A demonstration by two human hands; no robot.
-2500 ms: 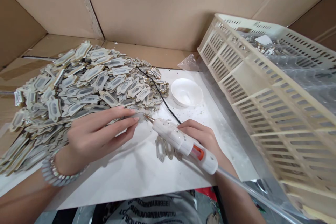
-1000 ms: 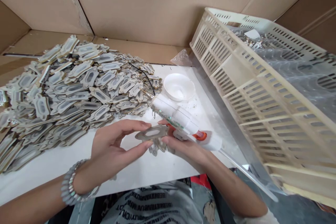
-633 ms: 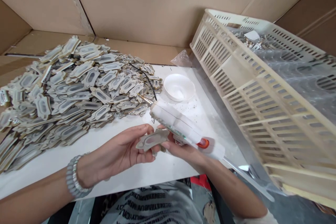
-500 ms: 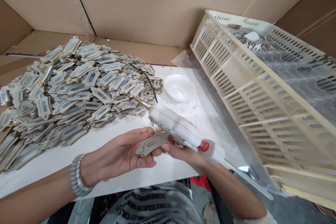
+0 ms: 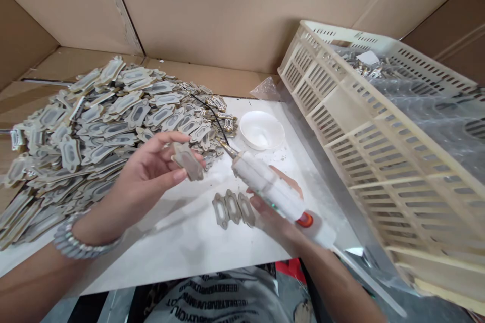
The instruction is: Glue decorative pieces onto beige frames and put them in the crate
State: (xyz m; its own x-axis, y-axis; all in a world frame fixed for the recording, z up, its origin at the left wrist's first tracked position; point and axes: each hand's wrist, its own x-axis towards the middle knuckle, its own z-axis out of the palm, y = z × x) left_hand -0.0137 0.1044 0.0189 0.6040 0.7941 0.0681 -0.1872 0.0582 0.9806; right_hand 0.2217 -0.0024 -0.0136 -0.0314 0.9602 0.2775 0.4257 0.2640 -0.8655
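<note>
My left hand [image 5: 151, 176] pinches a small grey frame-shaped plate [image 5: 188, 161] between thumb and fingers, just in front of the pile. In my right hand [image 5: 276, 212] is a white glue gun [image 5: 267, 184], its metal nozzle pointing up and left; a long pale glue stick [image 5: 367, 280] sticks out of its back. Three similar plates [image 5: 232, 207] lie side by side on the white table below the gun. A large heap of these plates [image 5: 125, 111] covers the left of the table.
A white bowl [image 5: 262, 130] stands behind the glue gun. At the right, a cream slotted plastic crate [image 5: 341, 106] holds metal pieces and clear plastic trays. A black cord [image 5: 212, 111] runs over the pile's edge. Cardboard walls [image 5: 212, 15] enclose the back.
My left hand has moved left and up towards the pile with a plate in its fingers. Three plates now show on the table. The glue gun has shifted slightly right and down.
</note>
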